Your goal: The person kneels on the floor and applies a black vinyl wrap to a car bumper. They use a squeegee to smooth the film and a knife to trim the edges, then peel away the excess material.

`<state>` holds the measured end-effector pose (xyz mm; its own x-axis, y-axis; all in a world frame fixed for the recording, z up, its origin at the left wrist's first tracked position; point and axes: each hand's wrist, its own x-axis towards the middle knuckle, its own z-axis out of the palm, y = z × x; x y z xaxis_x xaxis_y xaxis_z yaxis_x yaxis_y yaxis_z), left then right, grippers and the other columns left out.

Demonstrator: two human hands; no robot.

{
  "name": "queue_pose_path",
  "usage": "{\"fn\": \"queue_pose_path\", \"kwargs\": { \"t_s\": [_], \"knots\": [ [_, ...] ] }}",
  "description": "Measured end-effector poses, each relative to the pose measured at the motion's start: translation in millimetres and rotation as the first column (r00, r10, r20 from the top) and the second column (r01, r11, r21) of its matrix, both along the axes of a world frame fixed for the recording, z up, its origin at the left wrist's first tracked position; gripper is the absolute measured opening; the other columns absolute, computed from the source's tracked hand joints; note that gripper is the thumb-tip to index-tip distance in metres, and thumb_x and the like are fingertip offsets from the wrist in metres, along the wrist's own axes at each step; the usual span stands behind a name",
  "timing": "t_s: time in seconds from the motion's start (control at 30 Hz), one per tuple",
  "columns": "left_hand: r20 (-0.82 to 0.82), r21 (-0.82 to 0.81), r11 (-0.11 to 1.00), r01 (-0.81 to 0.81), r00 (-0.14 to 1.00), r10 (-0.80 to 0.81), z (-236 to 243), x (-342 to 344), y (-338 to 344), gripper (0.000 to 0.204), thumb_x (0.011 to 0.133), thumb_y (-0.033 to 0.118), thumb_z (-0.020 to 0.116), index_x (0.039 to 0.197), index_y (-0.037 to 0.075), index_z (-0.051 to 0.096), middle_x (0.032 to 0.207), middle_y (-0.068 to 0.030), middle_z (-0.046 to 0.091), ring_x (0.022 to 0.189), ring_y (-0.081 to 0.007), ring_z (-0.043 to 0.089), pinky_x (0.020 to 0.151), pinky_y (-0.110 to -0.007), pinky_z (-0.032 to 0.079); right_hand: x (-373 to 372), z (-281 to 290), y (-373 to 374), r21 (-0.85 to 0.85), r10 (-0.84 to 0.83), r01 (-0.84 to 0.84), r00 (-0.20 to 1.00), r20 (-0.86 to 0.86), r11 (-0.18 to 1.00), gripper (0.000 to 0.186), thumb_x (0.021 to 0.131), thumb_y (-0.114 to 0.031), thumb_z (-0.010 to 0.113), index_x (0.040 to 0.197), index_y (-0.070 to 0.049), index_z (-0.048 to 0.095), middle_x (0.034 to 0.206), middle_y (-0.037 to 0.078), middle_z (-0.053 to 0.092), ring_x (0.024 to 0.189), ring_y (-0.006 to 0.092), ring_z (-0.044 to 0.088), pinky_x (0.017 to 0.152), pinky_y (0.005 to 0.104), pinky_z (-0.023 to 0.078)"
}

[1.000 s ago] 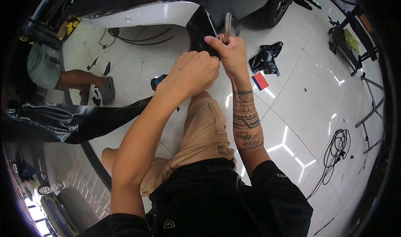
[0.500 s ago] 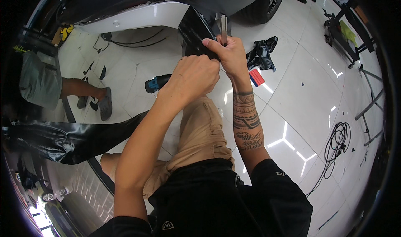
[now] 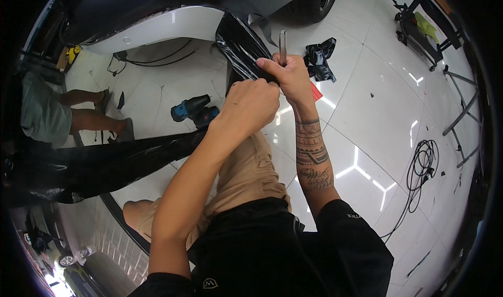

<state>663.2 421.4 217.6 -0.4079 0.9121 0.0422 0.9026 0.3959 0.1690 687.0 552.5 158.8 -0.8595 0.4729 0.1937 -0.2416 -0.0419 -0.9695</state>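
A strip of glossy black film (image 3: 242,45) is stretched from the car's lower body edge towards me. My left hand (image 3: 252,103) is a closed fist on the near end of this film. Right beside it, my right hand (image 3: 294,81) is closed too, its thumb pressed along the film. Out of the top of the right fist sticks a slim silver tool (image 3: 283,44), which looks like a snap-off knife. Above the hands runs the car's pale lower panel (image 3: 173,29). What lies inside both fists is hidden.
A blue-black cordless drill (image 3: 189,108) lies on the tiles, with crumpled black film (image 3: 320,58) and a red squeegee (image 3: 316,91) to the right. Long black film (image 3: 115,168) stretches leftward. Another person's legs (image 3: 86,111) are at left. A coiled cable (image 3: 422,166) lies right.
Both hands have drawn slightly down and towards me, and the film between them and the car looks longer and tauter. The view has shifted, showing more of the drill. The other person's legs have moved.
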Motion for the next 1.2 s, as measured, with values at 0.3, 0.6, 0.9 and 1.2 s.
{"fn": "queue_pose_path", "kwargs": {
  "t_s": [0.3, 0.6, 0.9, 1.2],
  "knots": [
    [-0.038, -0.033, 0.999, 0.009, 0.999, -0.01, -1, 4, -1, 0.017, 0.084, 0.013, 0.054, 0.078, -0.001, 0.062, 0.066, -0.0198, 0.063, 0.064, -0.0372, 0.064, 0.063, -0.045, 0.052, 5, -7, 2, 0.01, 0.036, -0.036, 0.999, -0.014, 0.999, 0.036, 0.08, -0.021, 0.072, 0.055, -0.006, 0.05, 0.055, -0.008, 0.042, 0.053, 0.0024, 0.033, 0.045, 0.024, 0.024],
    [-0.029, -0.181, 0.978, 0.107, 0.993, -0.114, 2, -1, -3, 0.015, 0.079, 0.011, 0.055, 0.073, 0.001, 0.064, 0.069, -0.0185, 0.065, 0.066, -0.0341, 0.066, 0.064, -0.043, 0.053, 12, -25, -7, 0.037, -0.062, 0.061, 0.998, 0.021, 0.997, 0.046, 0.08, -0.025, 0.073, 0.052, -0.01, 0.039, 0.054, -0.008, 0.035, 0.053, 0.0031, 0.028, 0.046, 0.0256, 0.02],
    [0.14, -0.302, 0.876, 0.377, 0.926, -0.35, -54, 60, 7, 0.015, 0.078, 0.014, 0.057, 0.072, 0.007, 0.068, 0.073, -0.0134, 0.068, 0.068, -0.0294, 0.069, 0.062, -0.042, 0.053, 124, -112, -21, -0.253, -0.172, 0.247, 0.944, 0.283, 0.935, 0.033, 0.081, -0.025, 0.072, 0.06, -0.005, 0.057, 0.055, -0.006, 0.047, 0.048, 0.0043, 0.036, 0.045, 0.024, 0.028],
    [0.087, -0.263, 0.945, 0.193, 0.98, -0.176, 15, 72, -107, 0.014, 0.082, 0.012, 0.054, 0.087, 0.003, 0.063, 0.086, -0.0128, 0.064, 0.072, -0.0289, 0.069, 0.056, -0.04, 0.056, 162, -117, -87, -0.786, 0.174, -0.286, 0.958, -0.228, 0.548, 0.059, 0.08, -0.056, 0.065, 0.102, -0.004, 0.05, 0.1, 0.009, 0.055, 0.081, 0.0187, 0.054, 0.071, 0.032, 0.047]
  ]
}}
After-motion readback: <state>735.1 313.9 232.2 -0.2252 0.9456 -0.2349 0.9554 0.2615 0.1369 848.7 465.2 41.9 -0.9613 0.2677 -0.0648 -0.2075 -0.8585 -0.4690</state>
